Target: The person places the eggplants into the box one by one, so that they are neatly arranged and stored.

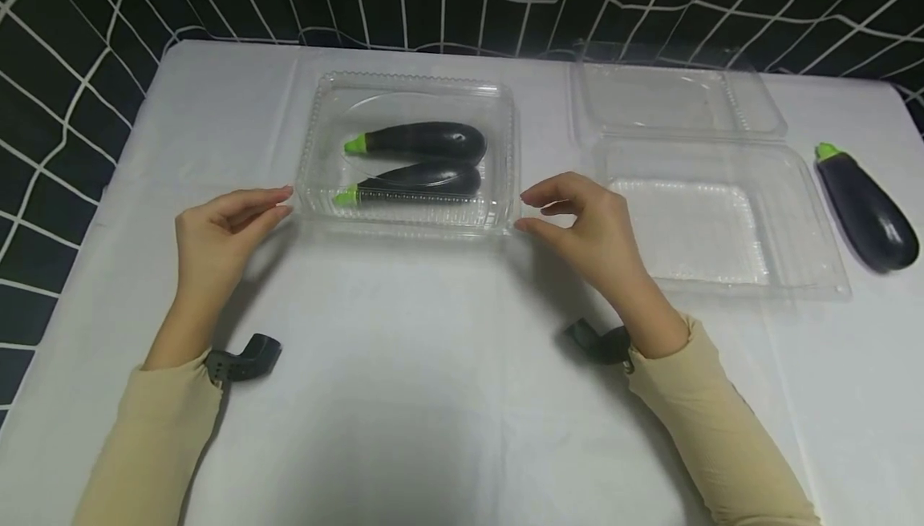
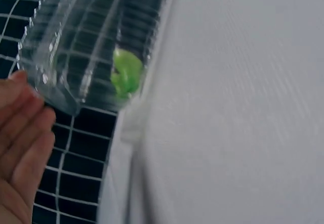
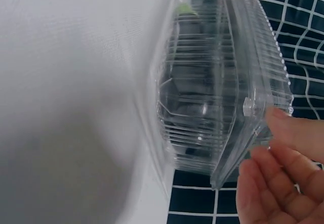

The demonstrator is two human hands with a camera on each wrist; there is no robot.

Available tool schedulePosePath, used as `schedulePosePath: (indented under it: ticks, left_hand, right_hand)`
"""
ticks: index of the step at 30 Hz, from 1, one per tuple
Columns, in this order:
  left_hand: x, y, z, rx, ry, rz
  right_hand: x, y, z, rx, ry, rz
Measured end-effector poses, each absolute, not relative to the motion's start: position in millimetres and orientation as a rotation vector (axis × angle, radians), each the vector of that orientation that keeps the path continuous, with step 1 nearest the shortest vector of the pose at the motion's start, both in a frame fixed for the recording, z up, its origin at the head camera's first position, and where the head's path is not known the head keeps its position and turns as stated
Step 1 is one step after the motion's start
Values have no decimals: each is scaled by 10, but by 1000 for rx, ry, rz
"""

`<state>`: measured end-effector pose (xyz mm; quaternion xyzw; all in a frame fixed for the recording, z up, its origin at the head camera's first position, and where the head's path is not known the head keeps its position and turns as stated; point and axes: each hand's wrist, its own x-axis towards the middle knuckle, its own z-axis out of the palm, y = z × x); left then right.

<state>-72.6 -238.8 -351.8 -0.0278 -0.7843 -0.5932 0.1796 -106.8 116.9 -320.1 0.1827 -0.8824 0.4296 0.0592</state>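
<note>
A closed clear plastic clamshell box [image 1: 505, 109] sits on the white table [image 1: 404, 398], with two dark purple eggplants [image 1: 422, 141] [image 1: 415, 181] inside, their green caps pointing left. My left hand [image 1: 277, 201] has its fingers straight, the tips touching the box's front left corner. My right hand [image 1: 534, 212] is loosely curved at the front right corner, thumb against the rim. The left wrist view shows my fingers [image 2: 23, 143] at the box corner [image 2: 50, 90] and a green cap [image 2: 125, 75]. In the right wrist view my fingertips [image 3: 283, 128] touch the box rim [image 3: 253, 107].
An empty clamshell box [image 1: 693, 221] lies open to the right, its lid [image 1: 671, 101] folded back. A third eggplant [image 1: 862, 209] lies loose at the table's right edge. Black cloth with white netting [image 1: 65, 53] hangs behind and to the left of the table.
</note>
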Motion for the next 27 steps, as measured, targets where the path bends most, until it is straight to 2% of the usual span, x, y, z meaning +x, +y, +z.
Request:
schedulePosePath:
  ticks: [10, 20, 27]
  left_hand:
    - [-703, -2423, -3480, 115, -2633, -1444]
    - [-772, -2495, -3536, 120, -2413, -2122]
    - [-758, -2539, -3536, 206, -2246, -2391]
  right_hand:
    - [-1058, 1187, -3151, 478, -2842, 1233]
    - [-1076, 1225, -3096, 475, -2991, 1146]
    - [-1060, 1130, -3142, 379, -3038, 1308]
